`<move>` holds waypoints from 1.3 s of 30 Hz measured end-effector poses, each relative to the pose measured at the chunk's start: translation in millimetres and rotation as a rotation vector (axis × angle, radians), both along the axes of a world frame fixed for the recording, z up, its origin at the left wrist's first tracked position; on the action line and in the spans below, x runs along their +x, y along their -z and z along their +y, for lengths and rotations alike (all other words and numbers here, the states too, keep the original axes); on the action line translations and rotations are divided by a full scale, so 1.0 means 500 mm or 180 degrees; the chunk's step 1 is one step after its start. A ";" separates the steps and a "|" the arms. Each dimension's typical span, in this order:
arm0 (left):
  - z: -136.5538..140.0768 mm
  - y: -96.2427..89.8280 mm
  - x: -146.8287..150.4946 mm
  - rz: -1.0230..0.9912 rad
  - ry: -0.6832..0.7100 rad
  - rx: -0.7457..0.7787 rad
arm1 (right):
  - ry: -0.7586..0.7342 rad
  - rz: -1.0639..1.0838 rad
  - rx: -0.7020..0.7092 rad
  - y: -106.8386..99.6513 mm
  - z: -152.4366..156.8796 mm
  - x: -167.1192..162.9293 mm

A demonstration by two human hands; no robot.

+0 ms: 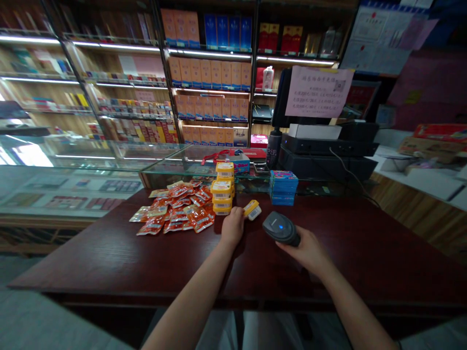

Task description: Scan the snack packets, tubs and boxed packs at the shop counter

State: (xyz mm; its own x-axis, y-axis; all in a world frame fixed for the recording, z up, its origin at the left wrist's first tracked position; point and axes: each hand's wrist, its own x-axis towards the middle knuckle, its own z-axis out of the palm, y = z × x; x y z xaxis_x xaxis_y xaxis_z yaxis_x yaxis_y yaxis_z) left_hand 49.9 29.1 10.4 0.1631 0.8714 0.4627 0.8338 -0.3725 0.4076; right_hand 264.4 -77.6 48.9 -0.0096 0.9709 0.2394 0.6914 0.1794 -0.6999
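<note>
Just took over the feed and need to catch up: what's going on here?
A person at a dark table holds a handheld scanner, its blue light lit, in the right hand. The left hand holds a tilted yellow-and-white tub near it. More yellow tubs stand stacked to the left, beside piled orange packets; a blue stack stands behind the scanner.

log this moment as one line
left hand: holds yellow tub | right hand: holds scanner | orange packets: left of stacked tubs
</note>
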 end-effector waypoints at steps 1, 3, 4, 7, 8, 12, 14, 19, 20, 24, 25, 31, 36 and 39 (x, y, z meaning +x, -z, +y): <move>0.000 0.000 0.000 -0.0028 -0.0001 -0.0012 | -0.0047 0.0124 0.0004 0.001 0.000 -0.002; 0.001 0.001 0.001 -0.0086 0.0006 -0.0025 | -0.0055 0.0233 -0.0040 0.003 -0.001 -0.005; 0.001 0.001 0.002 -0.0104 0.0004 -0.0020 | -0.0029 0.0232 -0.0067 0.004 -0.002 -0.006; 0.001 0.003 0.003 -0.0055 -0.0025 0.0008 | 0.0055 0.0076 -0.0086 0.000 -0.005 -0.007; 0.001 0.003 0.002 -0.0019 -0.0028 0.0016 | 0.0081 -0.0002 -0.0094 -0.002 -0.007 -0.006; 0.000 0.004 0.001 0.0059 0.0013 0.0041 | 0.0277 -0.0544 -0.0158 -0.018 -0.012 -0.009; 0.000 0.003 0.000 0.0049 0.0040 0.0052 | 0.0462 -0.1085 -0.0163 -0.024 -0.011 -0.010; -0.001 0.000 -0.002 -0.0087 0.0142 0.0126 | 0.0528 -0.2193 0.0013 0.003 0.007 0.008; -0.001 -0.001 -0.003 -0.0112 0.0173 0.0148 | 0.0490 -0.2269 0.0078 0.015 0.011 0.015; -0.002 0.000 -0.007 -0.0197 0.0371 0.0299 | 0.0333 -0.2422 0.0298 0.062 0.022 0.038; -0.004 0.000 -0.008 -0.0216 0.0447 0.0374 | 0.0350 -0.2414 0.0313 0.069 0.024 0.041; -0.012 -0.051 -0.020 -0.0277 0.0775 0.0976 | 0.0395 -0.2303 0.0276 0.080 0.030 0.049; 0.021 -0.160 -0.076 -0.0345 0.0410 0.1412 | 0.0426 -0.2241 0.0283 0.085 0.031 0.049; 0.054 -0.210 -0.132 -0.0243 0.0369 0.1653 | 0.0428 -0.2194 0.0300 0.084 0.030 0.048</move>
State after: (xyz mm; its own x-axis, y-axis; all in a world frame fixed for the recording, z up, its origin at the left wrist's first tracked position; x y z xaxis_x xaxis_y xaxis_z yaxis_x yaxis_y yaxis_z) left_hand -16.3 55.9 115.3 0.1936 0.5029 0.8424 0.7504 -0.6290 0.2030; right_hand 288.4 -62.4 7.1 -0.0705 0.9497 0.3050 0.9918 0.0995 -0.0805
